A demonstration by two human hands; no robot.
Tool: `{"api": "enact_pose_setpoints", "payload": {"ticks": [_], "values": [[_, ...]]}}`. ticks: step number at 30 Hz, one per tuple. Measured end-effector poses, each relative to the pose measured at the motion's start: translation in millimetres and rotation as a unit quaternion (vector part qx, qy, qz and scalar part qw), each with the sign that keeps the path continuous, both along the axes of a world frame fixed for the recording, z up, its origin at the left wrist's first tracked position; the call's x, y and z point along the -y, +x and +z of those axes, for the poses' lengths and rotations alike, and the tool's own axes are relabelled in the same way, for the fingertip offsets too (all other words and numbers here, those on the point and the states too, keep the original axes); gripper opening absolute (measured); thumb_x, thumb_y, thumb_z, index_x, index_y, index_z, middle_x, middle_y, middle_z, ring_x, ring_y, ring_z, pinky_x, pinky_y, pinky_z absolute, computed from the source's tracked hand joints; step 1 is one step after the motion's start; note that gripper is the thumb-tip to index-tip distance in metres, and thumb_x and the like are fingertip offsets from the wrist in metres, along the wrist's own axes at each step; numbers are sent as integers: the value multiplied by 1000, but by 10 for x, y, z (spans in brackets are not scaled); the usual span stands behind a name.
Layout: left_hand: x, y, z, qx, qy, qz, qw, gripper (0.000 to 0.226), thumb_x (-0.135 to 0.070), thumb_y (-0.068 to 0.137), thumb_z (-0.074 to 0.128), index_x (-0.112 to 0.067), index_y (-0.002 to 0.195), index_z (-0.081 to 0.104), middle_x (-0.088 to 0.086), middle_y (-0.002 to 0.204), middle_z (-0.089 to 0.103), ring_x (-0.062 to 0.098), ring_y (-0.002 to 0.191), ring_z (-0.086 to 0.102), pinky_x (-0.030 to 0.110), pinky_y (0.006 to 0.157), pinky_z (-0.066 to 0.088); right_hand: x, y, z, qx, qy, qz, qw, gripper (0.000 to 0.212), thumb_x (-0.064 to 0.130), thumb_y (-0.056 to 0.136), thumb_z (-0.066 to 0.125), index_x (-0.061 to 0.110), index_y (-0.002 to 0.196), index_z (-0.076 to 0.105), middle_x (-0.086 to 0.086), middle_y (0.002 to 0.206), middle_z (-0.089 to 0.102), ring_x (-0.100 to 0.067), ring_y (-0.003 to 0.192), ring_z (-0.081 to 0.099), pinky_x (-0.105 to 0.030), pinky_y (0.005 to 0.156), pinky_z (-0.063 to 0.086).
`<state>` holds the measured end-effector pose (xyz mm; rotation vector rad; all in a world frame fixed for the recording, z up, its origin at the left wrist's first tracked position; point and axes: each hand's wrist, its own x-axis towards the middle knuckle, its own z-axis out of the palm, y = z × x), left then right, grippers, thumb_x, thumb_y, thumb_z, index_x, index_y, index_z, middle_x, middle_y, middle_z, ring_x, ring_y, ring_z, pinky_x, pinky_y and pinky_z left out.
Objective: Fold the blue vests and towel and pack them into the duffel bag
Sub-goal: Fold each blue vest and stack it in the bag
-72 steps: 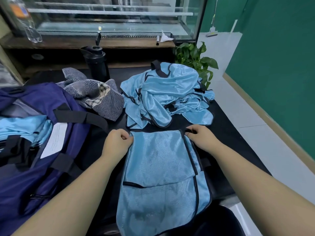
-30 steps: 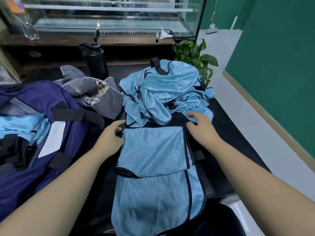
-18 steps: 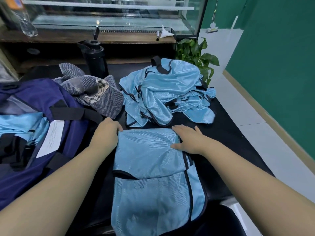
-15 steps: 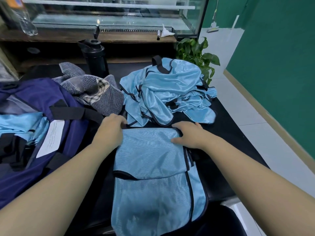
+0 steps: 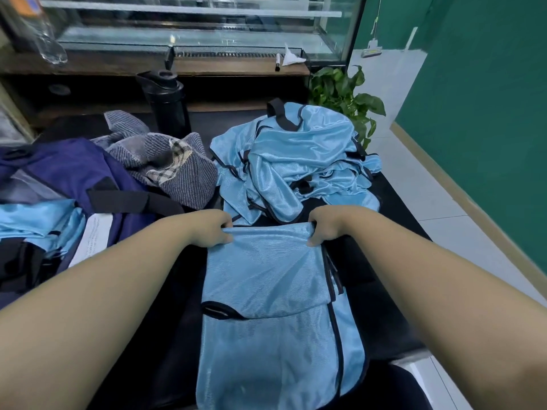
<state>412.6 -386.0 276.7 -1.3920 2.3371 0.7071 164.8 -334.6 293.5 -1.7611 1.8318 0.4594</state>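
Note:
A light blue mesh vest (image 5: 272,306) with dark trim lies half folded on the black table, its near end hanging over the table's front edge. My left hand (image 5: 211,229) pinches its far left corner and my right hand (image 5: 322,229) pinches its far right corner. Behind it sits a heap of unfolded blue vests (image 5: 299,167). A grey striped towel (image 5: 165,164) lies crumpled to the left of the heap. The navy duffel bag (image 5: 68,179) stands open at the left, with folded blue vests (image 5: 38,226) inside.
A black bottle (image 5: 167,105) stands behind the towel. A potted green plant (image 5: 346,96) is past the table's far right corner. A glass cabinet on a wooden counter (image 5: 189,39) runs along the back. White floor and a green wall lie to the right.
Both hands moved from pressing flat on the folded vest's sides to its far edge, where each now pinches a corner. The far edge is lifted slightly.

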Motion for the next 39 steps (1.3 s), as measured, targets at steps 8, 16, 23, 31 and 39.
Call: {"api": "enact_pose_setpoints", "payload": {"ticks": [8, 16, 23, 31, 39], "values": [[8, 45, 222, -74, -126, 31, 989, 8, -24, 92, 61, -17, 91, 57, -4, 78, 52, 16, 71, 48, 30, 61, 33, -62, -94, 52, 19, -118, -23, 993, 22, 10, 85, 59, 14, 107, 59, -6, 110, 61, -26, 96, 56, -34, 80, 46], [-379, 215, 450, -301, -329, 113, 888, 4, -19, 87, 65, -21, 84, 65, -3, 86, 61, 18, 85, 51, 37, 74, 42, -469, -134, 257, 98, -477, -20, 873, 18, 3, 81, 56, 14, 95, 55, -2, 95, 56, -24, 91, 50, -34, 77, 36], [-1175, 514, 217, -358, -277, -32, 891, 25, -15, 78, 61, -36, 87, 50, -8, 96, 62, 10, 92, 54, 30, 84, 43, -1225, -218, 61, 82, -481, 103, 867, 27, 1, 65, 67, 16, 81, 50, 1, 80, 53, -26, 75, 50, -29, 67, 25], [-1622, 482, -364, -252, -233, -176, 922, 25, -11, 72, 45, -31, 87, 45, -11, 90, 57, 16, 87, 56, 36, 73, 50, -1827, -269, -493, -17, -410, 195, 891, 32, 14, 62, 50, 23, 91, 43, 5, 98, 54, -22, 95, 54, -35, 101, 24], [-1405, 302, -282, -197, -209, -121, 950, 39, 1, 78, 44, -26, 93, 68, -10, 108, 57, 16, 105, 52, 34, 92, 41, -1894, -38, -567, -10, -414, 231, 880, 46, 44, 69, 55, 22, 110, 58, 1, 125, 52, -18, 121, 43, -51, 112, 16]]}}
